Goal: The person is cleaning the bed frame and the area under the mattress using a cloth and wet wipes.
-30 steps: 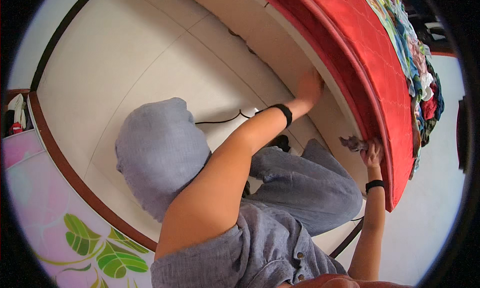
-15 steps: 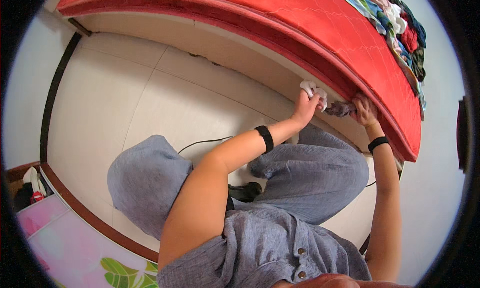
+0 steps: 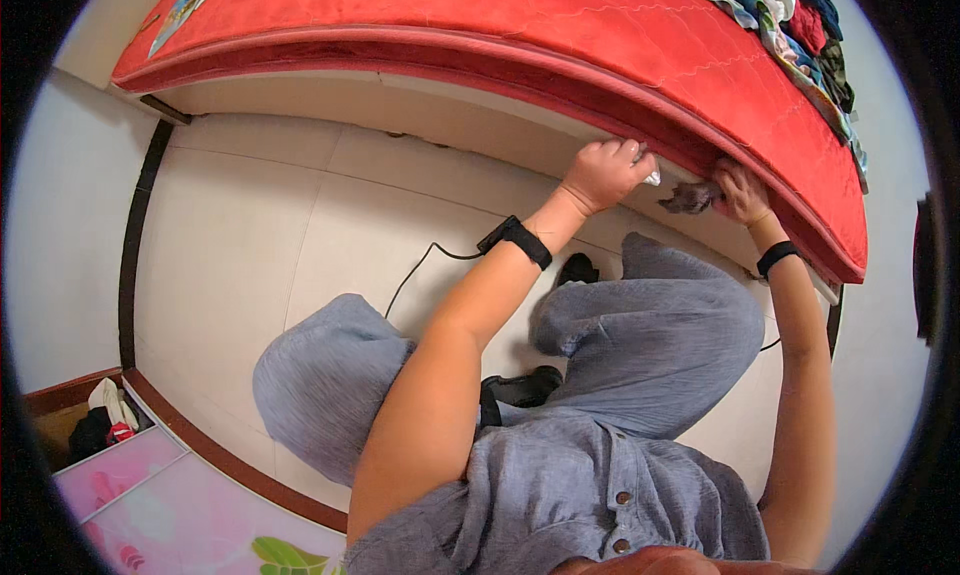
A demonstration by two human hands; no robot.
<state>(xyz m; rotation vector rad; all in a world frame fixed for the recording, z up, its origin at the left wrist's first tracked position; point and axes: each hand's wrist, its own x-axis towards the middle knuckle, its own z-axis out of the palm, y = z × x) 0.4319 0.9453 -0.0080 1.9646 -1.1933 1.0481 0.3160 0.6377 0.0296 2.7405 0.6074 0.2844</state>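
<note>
My left hand (image 3: 605,175) is closed in a fist around a small white crumpled wad (image 3: 652,176), which may be cloth or tissue; most of it is hidden in my fingers. That fist is at the upper edge of the pale bed side panel (image 3: 510,118), just below the red mattress (image 3: 480,20). To its right, my right hand (image 3: 741,193) is closed against the mattress's lower edge. A dark grey-brown crumpled cloth (image 3: 690,198) sticks out leftward from it, in front of the panel. A short gap separates the hands.
Mixed clothes (image 3: 800,25) are heaped on the bed's far right. An open drawer (image 3: 62,437) with clothing stands at lower left, beside a pink flowered cabinet front (image 3: 210,515). A black cable (image 3: 410,273) hangs from my left wrist strap. Pale tiles (image 3: 250,225) cover the floor.
My left hand has turned and closed more tightly over the white wad, rising nearer the mattress edge. The view has shifted slightly. My right hand keeps its hold on the dark cloth.
</note>
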